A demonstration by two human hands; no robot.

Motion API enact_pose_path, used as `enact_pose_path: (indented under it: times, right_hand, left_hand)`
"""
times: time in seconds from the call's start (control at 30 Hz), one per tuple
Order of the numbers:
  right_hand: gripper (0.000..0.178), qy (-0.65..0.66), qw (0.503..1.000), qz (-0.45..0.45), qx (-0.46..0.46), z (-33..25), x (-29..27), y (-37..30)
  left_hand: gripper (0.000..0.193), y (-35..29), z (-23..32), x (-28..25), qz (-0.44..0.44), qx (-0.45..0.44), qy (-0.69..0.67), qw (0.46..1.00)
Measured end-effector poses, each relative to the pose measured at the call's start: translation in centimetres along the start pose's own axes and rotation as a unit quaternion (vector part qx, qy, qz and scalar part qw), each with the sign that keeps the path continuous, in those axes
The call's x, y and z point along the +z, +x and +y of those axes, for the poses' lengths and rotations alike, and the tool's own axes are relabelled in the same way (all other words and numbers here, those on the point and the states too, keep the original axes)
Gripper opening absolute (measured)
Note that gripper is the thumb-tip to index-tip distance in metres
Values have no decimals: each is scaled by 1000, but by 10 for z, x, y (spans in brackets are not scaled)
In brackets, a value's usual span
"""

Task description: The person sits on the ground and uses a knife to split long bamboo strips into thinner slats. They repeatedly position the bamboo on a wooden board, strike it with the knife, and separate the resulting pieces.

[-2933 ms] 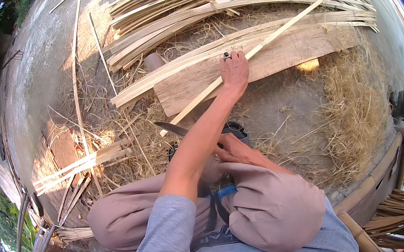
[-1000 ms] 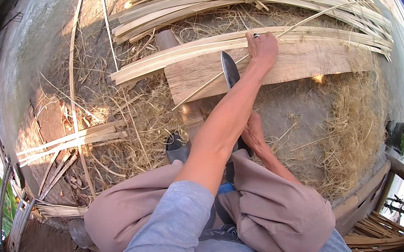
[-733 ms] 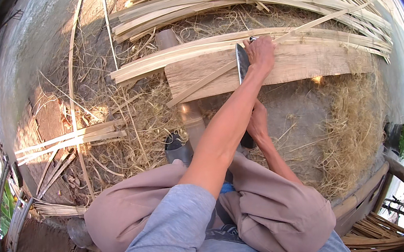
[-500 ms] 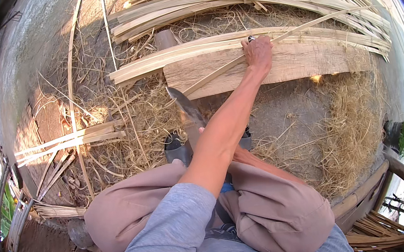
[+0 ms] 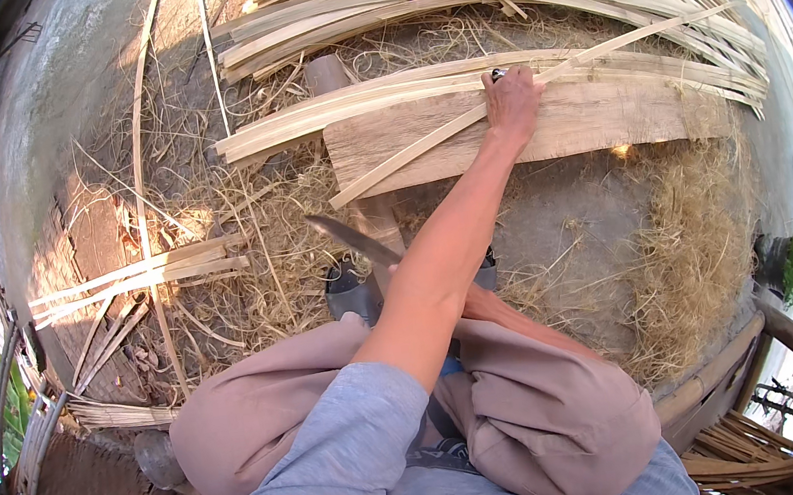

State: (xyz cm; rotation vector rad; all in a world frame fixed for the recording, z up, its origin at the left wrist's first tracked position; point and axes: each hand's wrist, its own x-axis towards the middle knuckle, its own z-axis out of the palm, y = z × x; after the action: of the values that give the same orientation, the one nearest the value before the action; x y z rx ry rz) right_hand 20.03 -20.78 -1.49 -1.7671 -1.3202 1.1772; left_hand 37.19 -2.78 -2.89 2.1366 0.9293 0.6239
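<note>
My left hand [image 5: 515,106] is closed around a long, pale bamboo strip [image 5: 415,154], which slants across a wooden plank [image 5: 617,111]. A small shiny thing shows at its fingers, too small to make out. Beneath my left forearm, my right arm crosses toward the left. That right hand [image 5: 393,268] is mostly hidden by the forearm, and a knife [image 5: 358,240] with a dark blade sticks out from it. The blade points up and left, just below the strip's near end and apart from it.
Beyond the plank lies a bundle of split strips [image 5: 340,108], with a larger tied stack [image 5: 388,13] farther off. Fibre shavings [image 5: 694,251] litter the ground. More strips [image 5: 143,276] rest at the left. A round log [image 5: 328,75] runs under the plank.
The knife blade has swung down, away from the strip it was against. My left hand has shifted slightly right, and the strip now shows a paler face.
</note>
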Motion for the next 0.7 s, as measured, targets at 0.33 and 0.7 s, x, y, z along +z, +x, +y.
enact_pose_path:
  times: [0.33, 0.7]
  right_hand:
    - [34, -78, 979, 163, -93, 2, -13, 2]
    - [31, -45, 987, 92, -125, -18, -26, 10]
  left_hand:
    - [27, 15, -8, -8, -85, -46, -60, 994]
    - [29, 24, -9, -7, -124, -19, -46, 991]
